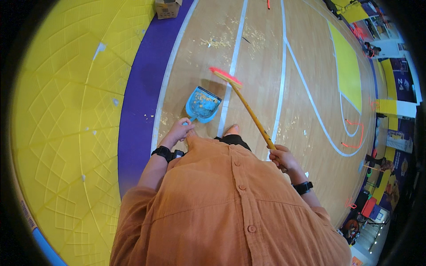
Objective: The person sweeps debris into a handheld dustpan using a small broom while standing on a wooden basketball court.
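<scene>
My left hand grips the short handle of a blue dustpan, which holds pale flakes and some dirt. Its dark front lip points away from me. In my right hand is the yellow handle of a broom. The broom's pink bristle head lies ahead of the dustpan, apart from its lip; whether the bristles touch the floor I cannot tell. Beyond it, a patch of pale flakes is scattered across the wooden floor on both sides of a white line.
A yellow padded wall runs along the left, beside a purple floor border. A cardboard box stands at the far left. More flakes lie on the right. Orange frames and a person with a long-handled tool are farther right.
</scene>
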A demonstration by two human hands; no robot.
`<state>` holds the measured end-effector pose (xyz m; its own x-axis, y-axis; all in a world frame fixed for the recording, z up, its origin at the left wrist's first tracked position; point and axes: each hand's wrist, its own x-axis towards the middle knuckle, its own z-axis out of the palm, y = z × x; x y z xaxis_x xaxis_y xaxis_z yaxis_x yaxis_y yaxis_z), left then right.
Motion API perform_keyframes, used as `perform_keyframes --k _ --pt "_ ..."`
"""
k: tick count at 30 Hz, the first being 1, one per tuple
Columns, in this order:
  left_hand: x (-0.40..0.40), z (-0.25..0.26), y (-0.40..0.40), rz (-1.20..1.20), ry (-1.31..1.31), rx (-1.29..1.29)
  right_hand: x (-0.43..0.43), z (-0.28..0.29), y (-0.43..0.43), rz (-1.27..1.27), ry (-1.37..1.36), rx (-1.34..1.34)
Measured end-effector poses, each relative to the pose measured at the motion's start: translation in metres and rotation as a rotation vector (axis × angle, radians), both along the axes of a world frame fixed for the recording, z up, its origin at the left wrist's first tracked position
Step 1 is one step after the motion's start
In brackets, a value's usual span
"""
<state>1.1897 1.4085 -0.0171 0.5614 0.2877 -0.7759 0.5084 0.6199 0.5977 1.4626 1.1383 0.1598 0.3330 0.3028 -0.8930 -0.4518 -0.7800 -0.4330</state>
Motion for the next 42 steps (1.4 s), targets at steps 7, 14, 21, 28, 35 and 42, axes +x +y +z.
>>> perform_keyframes --k 7,14,21,28,35,42 --pt "-0.014 -0.011 0.019 0.184 -0.082 -0.025 0.002 -0.001 0.057 0.161 -0.076 -0.073" --pt "0.007 -0.018 0.045 0.338 -0.027 -0.007 0.070 -0.036 0.130 0.207 -0.043 0.045" --pt "0.039 -0.011 0.051 0.421 0.054 -0.003 0.134 -0.090 0.248 0.532 -0.157 0.028" --pt "0.071 -0.005 0.052 0.514 0.086 -0.003 0.153 -0.149 0.301 0.829 -0.236 0.027" --pt "0.086 -0.005 0.062 0.580 0.069 -0.013 0.157 -0.090 0.252 0.873 0.137 -0.047" --pt "0.103 -0.009 0.081 0.519 0.079 -0.048 0.219 -0.001 0.235 0.203 0.560 0.038"
